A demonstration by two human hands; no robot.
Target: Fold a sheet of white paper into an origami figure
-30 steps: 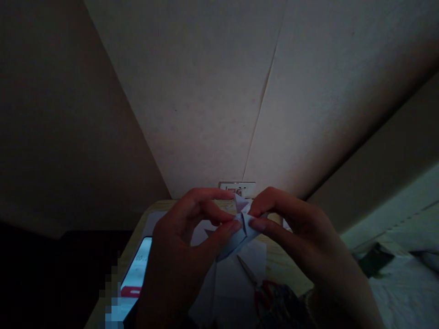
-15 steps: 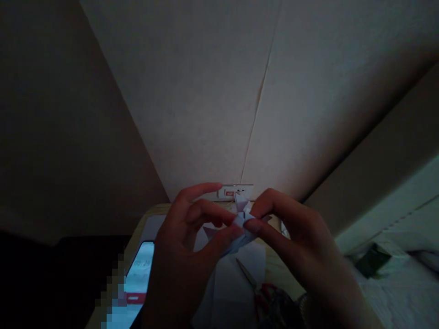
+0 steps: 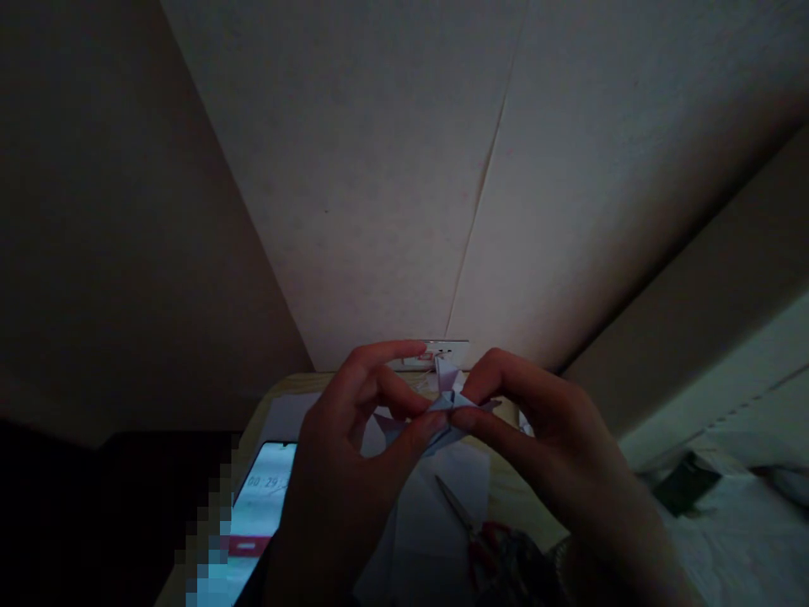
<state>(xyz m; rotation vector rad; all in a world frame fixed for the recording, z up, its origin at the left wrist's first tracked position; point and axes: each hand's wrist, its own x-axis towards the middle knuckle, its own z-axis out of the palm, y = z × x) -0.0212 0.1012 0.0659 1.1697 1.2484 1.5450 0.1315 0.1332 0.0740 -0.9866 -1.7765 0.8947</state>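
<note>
The room is dim. My left hand (image 3: 345,472) and my right hand (image 3: 556,455) meet over a small wooden table (image 3: 506,493). Between their fingertips is a small folded white paper piece (image 3: 446,405) with pointed flaps; one flap sticks up. My left thumb and fingers pinch its left side, and my right thumb and forefinger pinch its right side. Flat sheets of white paper (image 3: 436,506) lie on the table under my hands.
A lit phone (image 3: 262,514) lies at the table's left edge. Red-handled scissors (image 3: 474,527) rest on the paper near my right wrist. A wall socket (image 3: 446,350) sits just behind the table. A bed with pale bedding (image 3: 746,523) and a dark object lies to the right.
Both hands stay pinched on the folded paper. My fingers have shifted slightly, pressing the piece flatter, and the view has moved a little.
</note>
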